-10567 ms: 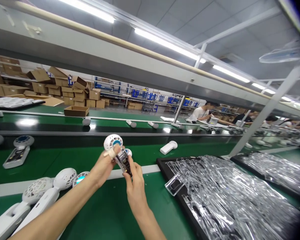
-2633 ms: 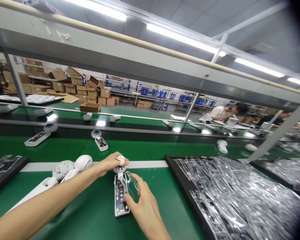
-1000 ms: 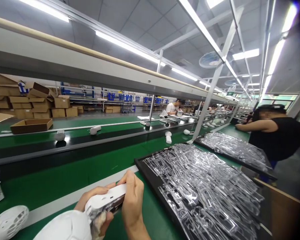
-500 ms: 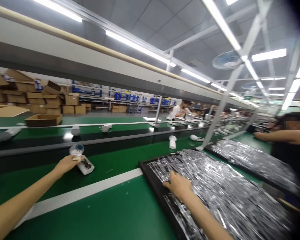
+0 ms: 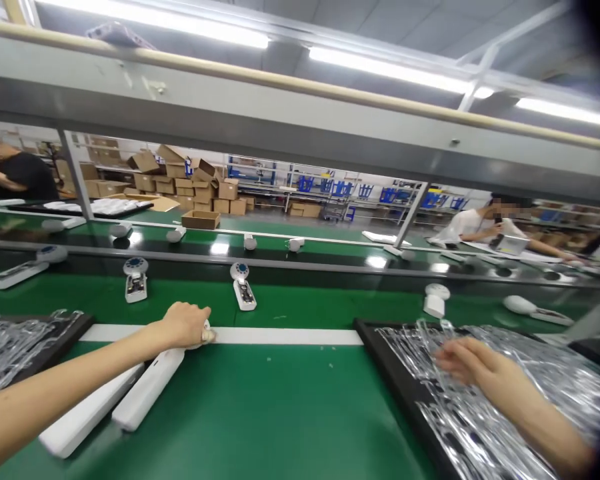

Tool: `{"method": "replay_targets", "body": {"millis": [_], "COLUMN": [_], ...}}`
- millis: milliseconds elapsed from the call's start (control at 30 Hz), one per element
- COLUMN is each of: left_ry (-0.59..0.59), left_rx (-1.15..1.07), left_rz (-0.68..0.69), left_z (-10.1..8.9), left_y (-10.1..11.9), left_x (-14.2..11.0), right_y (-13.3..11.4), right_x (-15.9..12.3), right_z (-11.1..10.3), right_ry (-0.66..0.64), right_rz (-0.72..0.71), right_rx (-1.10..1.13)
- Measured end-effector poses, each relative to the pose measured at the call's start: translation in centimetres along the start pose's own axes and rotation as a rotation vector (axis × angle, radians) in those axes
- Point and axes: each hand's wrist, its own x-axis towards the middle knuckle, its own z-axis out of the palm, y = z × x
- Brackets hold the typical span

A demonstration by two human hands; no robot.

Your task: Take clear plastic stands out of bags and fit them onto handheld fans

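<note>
Left grip clamped on far end of white handheld fan, handle pointing down-left toward body. Right grip half-open at clear plastic shells in black tray; holding unclear.

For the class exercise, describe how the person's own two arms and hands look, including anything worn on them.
Both forearms are bare: no sleeves, gloves, watch or cables show. The left hand has a pale strip of tape around a finger, partly hidden from this view. The right hand shows no tape or marking.
</note>
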Motion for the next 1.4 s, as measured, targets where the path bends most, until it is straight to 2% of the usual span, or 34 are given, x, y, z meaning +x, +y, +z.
{"method": "replay_targets", "body": {"millis": [67,133,200,267,333,433,567,633,733,833,900,1000,1067,1200,1300,1400], "left_ry": [-0.008,0.003,0.029,0.028,-0.027,-0.132,-0.241,-0.312,-0.362,-0.267,-0.226,-0.26,-0.251,-0.164,-0.18,-0.086], "left_rx": [-0.064,-0.269,-0.623,-1.025,-1.358,-1.744,-1.994,-2.08,-2.219,-2.307,-2.275,-2.198,-2.205,-2.232,-2.228,-2.206], "left_rz": [0.082,0.221,0.383,0.512,0.593,0.702,0.781,0.769,0.703,0.599,0.524,0.376,0.245,0.069,0.03,0.016], "left_z": [-0.5,-1.2,-2.1,-2.7,-3.0,-2.6,-1.4,-1.0,-0.7,-0.8,-1.0,-1.0,-1.1,-1.0,-0.6,-0.2], "left_y": [1.1,2.5,3.7,4.8,5.9,7.9,10.7,11.7,12.7,13.7,14.6,15.9,16.4,16.7,16.5,16.3], "left_x": [-0.8,-1.8,-2.7,-3.3,-3.6,-3.6,-3.8,-3.9,-3.9,-4.2,-4.8,-5.9,-6.5,-6.4,-5.9,-5.6], "right_y": [-2.9,-5.7,-7.6,-8.8,-9.3,-9.5,-9.0,-8.6,-8.2,-8.1,-8.2,-8.2,-8.2,-8.5,-8.8,-8.9], "right_x": [-2.8,-6.2,-9.6,-12.6,-14.9,-17.1,-18.2,-18.4,-18.4,-17.8,-17.2,-17.0,-17.4,-18.2,-18.2,-17.9], "right_z": [0.6,2.0,4.0,6.2,8.2,10.7,12.6,13.0,13.2,13.2,13.3,14.0,14.7,16.3,17.0,17.4], "right_ry": [-0.085,-0.17,-0.309,-0.466,-0.584,-0.691,-0.894,-0.924,-0.817,-0.625,-0.412,-0.017,0.153,0.29,0.348,0.358], "right_rz": [0.017,0.005,0.052,0.181,0.274,0.279,0.256,0.226,0.188,0.117,0.04,-0.079,-0.186,-0.413,-0.525,-0.58], "right_rx": [0.252,0.397,0.542,0.721,0.865,0.98,1.0,0.983,1.028,0.914,0.709,0.328,0.079,-0.188,-0.24,-0.232]}}
